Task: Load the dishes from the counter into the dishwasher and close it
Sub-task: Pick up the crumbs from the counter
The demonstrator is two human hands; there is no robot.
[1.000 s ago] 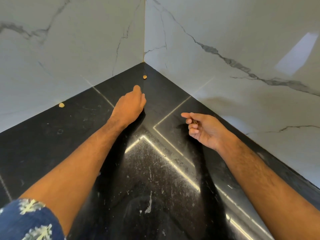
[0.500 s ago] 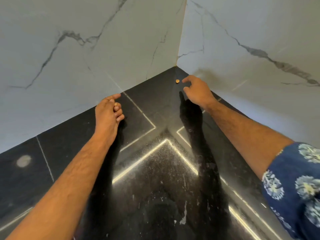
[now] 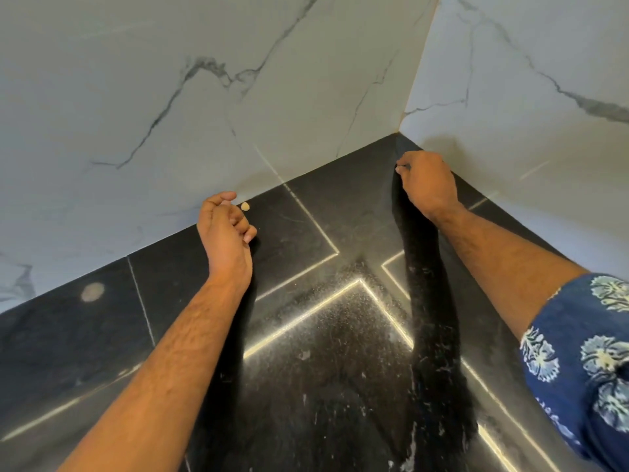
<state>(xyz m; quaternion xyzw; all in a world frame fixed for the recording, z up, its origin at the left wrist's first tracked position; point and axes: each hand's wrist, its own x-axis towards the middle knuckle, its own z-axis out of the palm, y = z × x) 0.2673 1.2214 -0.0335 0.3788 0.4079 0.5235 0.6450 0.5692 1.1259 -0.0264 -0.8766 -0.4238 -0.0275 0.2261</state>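
Dishes and the dishwasher are nowhere in view; only a bare corner of black counter (image 3: pixel 306 386) shows, so where they stand cannot be told from here. The left hand (image 3: pixel 226 233) hovers near the left wall with its fingers loosely curled and apparently empty, thumb and forefinger tips just beside a small tan crumb (image 3: pixel 245 206) lying on the counter at the foot of the wall. The right hand (image 3: pixel 427 185) reaches into the far corner, fingers bunched and fingertips pinched together at the counter surface; it may be nipping a scrap there, but whatever it grips is too small to make out. A blue flower-printed sleeve (image 3: pixel 585 362) covers the right upper arm at the right edge.

Outward from the hands, the counter is polished black stone with pale inlaid lines, dusty with white specks near the camera, and a round pale smudge (image 3: pixel 92 291) lies on it at the left. White marble-veined walls (image 3: pixel 170 97) meet in the far corner.

My judgement is that the crumb is light, dry and easily flicked away, best taken with a fingertip pinch from above. Dishes, once reached, will likely be stiff, breakable and possibly slick, so gripping them by the rim seems wise.
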